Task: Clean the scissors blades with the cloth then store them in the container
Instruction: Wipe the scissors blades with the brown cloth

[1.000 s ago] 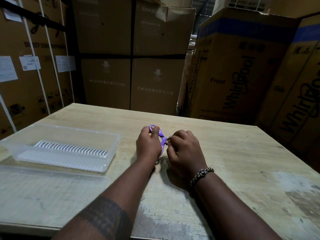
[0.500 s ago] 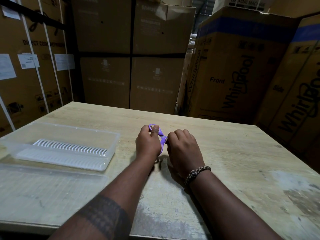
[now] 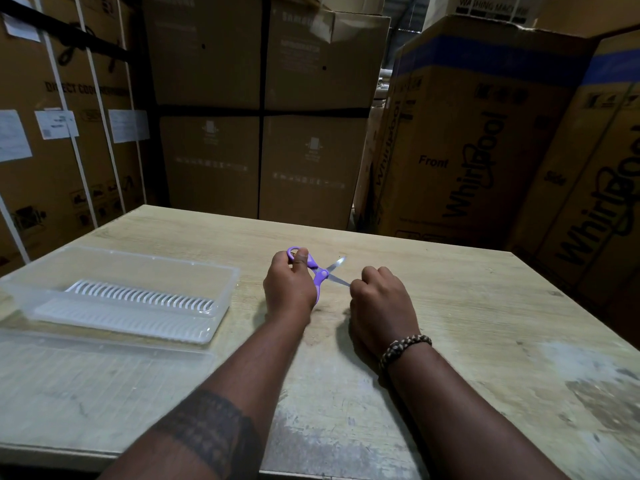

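Through the head camera, my left hand (image 3: 291, 285) grips the purple handles of the scissors (image 3: 321, 273), with the blades spread open above the worktop (image 3: 485, 306). My right hand (image 3: 381, 299) curls at the lower blade's tip. I cannot tell what its grip holds, and no cloth shows. The container (image 3: 227, 299) lies open, left. Sliding my fist along that bare edge could cut me.

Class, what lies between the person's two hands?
In the head view, the purple scissors, blades open, span that gap; the left hand grips the handles, the right hand meets one blade tip.
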`<state>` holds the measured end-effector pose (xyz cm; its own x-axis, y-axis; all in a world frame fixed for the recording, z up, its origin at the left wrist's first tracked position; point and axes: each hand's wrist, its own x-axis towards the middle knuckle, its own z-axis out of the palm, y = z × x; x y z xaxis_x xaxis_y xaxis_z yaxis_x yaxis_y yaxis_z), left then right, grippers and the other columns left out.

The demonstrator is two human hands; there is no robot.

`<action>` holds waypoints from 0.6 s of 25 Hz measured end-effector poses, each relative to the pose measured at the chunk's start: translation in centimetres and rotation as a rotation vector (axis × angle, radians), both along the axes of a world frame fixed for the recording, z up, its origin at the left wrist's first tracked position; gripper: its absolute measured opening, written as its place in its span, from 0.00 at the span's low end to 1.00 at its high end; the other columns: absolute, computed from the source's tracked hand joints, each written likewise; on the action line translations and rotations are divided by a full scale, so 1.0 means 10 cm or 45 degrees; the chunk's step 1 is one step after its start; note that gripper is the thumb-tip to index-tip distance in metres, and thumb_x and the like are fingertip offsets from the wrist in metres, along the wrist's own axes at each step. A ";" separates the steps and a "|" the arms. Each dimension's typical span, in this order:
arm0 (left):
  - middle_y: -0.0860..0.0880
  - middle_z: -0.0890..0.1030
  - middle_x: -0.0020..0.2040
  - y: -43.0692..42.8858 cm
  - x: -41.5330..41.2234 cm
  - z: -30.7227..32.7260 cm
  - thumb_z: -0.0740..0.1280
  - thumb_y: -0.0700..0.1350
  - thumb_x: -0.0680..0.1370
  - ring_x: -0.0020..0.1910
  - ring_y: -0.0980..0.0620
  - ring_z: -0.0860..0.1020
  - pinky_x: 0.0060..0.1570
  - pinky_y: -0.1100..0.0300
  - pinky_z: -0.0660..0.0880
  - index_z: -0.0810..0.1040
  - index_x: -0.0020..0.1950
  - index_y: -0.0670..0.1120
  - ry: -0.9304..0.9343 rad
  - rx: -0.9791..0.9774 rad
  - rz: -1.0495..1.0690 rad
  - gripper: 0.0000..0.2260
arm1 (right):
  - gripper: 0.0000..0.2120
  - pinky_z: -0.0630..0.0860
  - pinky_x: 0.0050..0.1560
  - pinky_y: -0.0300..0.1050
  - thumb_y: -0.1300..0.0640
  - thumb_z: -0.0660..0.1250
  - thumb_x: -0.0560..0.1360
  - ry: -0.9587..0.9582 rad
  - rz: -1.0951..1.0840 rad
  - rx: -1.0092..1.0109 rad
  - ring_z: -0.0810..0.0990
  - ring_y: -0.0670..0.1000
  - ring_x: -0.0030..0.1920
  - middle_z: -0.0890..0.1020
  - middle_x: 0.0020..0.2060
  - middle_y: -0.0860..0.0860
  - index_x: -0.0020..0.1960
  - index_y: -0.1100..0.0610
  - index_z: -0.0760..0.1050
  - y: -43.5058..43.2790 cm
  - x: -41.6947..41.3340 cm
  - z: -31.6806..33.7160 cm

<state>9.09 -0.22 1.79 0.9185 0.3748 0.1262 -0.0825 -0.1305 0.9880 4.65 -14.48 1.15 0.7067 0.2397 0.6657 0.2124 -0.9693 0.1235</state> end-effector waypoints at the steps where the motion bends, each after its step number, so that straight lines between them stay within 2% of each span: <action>1: 0.55 0.79 0.40 0.01 0.01 0.00 0.61 0.53 0.87 0.38 0.57 0.75 0.34 0.62 0.66 0.81 0.52 0.46 -0.001 -0.010 0.013 0.15 | 0.10 0.71 0.31 0.47 0.70 0.73 0.64 0.002 -0.054 0.061 0.71 0.56 0.32 0.74 0.31 0.54 0.32 0.59 0.76 -0.08 0.00 0.01; 3: 0.53 0.80 0.42 0.02 0.01 0.00 0.60 0.54 0.87 0.39 0.54 0.76 0.34 0.61 0.67 0.81 0.53 0.46 0.002 0.012 0.002 0.15 | 0.08 0.73 0.32 0.47 0.68 0.74 0.69 -0.057 -0.101 0.248 0.73 0.56 0.33 0.76 0.32 0.54 0.34 0.60 0.78 -0.20 0.02 0.03; 5: 0.53 0.80 0.42 0.00 -0.01 -0.01 0.60 0.54 0.87 0.39 0.53 0.76 0.33 0.61 0.67 0.81 0.52 0.46 -0.010 0.040 -0.028 0.15 | 0.08 0.73 0.35 0.47 0.65 0.74 0.73 -0.123 0.044 0.401 0.75 0.56 0.35 0.78 0.34 0.54 0.37 0.61 0.79 -0.20 0.03 0.06; 9: 0.52 0.82 0.44 -0.02 0.01 -0.04 0.61 0.54 0.86 0.40 0.52 0.77 0.35 0.64 0.68 0.81 0.53 0.46 -0.055 0.096 -0.075 0.15 | 0.08 0.71 0.37 0.48 0.65 0.72 0.76 -0.126 0.347 0.350 0.73 0.55 0.37 0.77 0.37 0.55 0.39 0.61 0.78 0.06 0.04 0.01; 12: 0.55 0.81 0.43 -0.02 0.01 -0.04 0.62 0.54 0.86 0.40 0.52 0.77 0.37 0.65 0.68 0.82 0.51 0.46 -0.075 0.096 -0.102 0.15 | 0.06 0.71 0.36 0.51 0.67 0.69 0.75 -0.074 0.345 0.310 0.72 0.56 0.39 0.76 0.39 0.55 0.40 0.60 0.78 0.15 0.08 -0.05; 15: 0.55 0.81 0.42 -0.01 0.01 -0.04 0.62 0.53 0.86 0.39 0.52 0.77 0.37 0.62 0.69 0.82 0.50 0.46 -0.079 0.064 -0.111 0.14 | 0.06 0.71 0.35 0.50 0.68 0.67 0.74 -0.050 0.307 0.245 0.72 0.57 0.39 0.76 0.40 0.55 0.41 0.60 0.78 0.13 0.10 -0.08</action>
<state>9.15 -0.29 1.39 0.9372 0.2856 0.2001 -0.1562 -0.1692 0.9731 5.61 -13.16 0.34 0.6176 0.2640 0.7409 0.4377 -0.8980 -0.0450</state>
